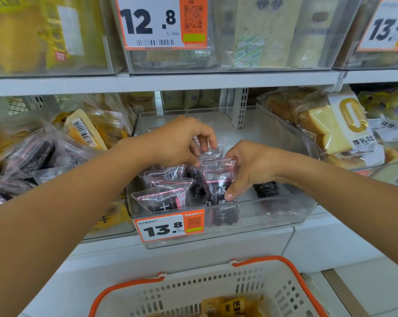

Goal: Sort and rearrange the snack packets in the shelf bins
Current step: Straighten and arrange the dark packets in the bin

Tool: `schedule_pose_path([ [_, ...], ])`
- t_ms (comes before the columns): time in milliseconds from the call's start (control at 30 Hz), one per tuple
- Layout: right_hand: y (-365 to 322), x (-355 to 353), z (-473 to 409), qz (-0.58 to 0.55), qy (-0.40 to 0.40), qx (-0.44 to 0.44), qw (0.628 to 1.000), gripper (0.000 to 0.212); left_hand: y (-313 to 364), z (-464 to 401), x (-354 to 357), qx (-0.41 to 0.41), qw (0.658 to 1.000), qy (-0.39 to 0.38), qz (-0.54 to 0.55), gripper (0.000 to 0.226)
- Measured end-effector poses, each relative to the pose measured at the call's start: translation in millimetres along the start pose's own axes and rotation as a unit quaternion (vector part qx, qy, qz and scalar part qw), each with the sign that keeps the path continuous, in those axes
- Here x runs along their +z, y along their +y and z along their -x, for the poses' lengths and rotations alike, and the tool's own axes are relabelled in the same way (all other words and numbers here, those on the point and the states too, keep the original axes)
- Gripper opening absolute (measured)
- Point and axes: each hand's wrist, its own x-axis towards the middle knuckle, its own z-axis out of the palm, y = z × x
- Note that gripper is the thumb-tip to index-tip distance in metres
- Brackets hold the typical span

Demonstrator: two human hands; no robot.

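Note:
A clear plastic bin (pixel 273 216) on the middle shelf holds several dark snack packets with pink trim (pixel 166 197), standing in its left and front part. My left hand (pixel 182 140) reaches into the bin and pinches the clear top edge of a packet (pixel 210 152) behind the front row. My right hand (pixel 246 165) grips an upright dark packet (pixel 216 181) by its right side, thumb pressed on its front. One more dark packet (pixel 268 187) lies flat at the bin's right, partly hidden by my right wrist.
An orange 13.8 price tag (pixel 168 226) hangs on the bin front. The left bin holds mixed purple and yellow packets (pixel 56 145). The right bin holds bread packs (pixel 335 129). A white basket with orange rim (pixel 216 291) sits below, yellow packets inside.

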Motion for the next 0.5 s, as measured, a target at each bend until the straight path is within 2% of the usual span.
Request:
schedule_pose_path([
  [33, 1.6, 1.2, -0.7, 0.051, 0.034, -0.039, 0.997, 0.041, -1.5, 0.4, -2.1, -0.005, 1.0, -0.011, 0.005, 0.047],
  [100, 8.9, 4.2, -3.0, 0.118, 0.086, -0.115, 0.983, 0.054, -4.0, 3.0, -8.7, -0.019, 0.999, -0.033, 0.013, 0.046],
  [200, 11.6, 11.2, 2.0, 0.119, 0.14, -0.175, 0.967, 0.062, -2.0, 10.5, -17.8, -0.034, 0.996, -0.052, 0.071, 0.038],
  [267, 10.3, 14.1, 5.6, 0.139, 0.164, -0.191, 0.958, 0.067, 3.9, 12.9, -17.0, -0.018, 0.998, -0.043, 0.041, 0.031],
  [400, 5.2, 9.4, 8.2, 0.238, 0.15, -0.151, 0.948, 0.07, 12.4, 6.4, 3.6, 0.034, 0.984, -0.021, -0.171, 0.051],
  [500, 6.9, -30.7, 7.8, 0.16, 0.063, -0.048, 0.984, 0.058, 11.9, 2.4, 8.3, 0.03, 0.982, -0.014, -0.185, 0.05],
])
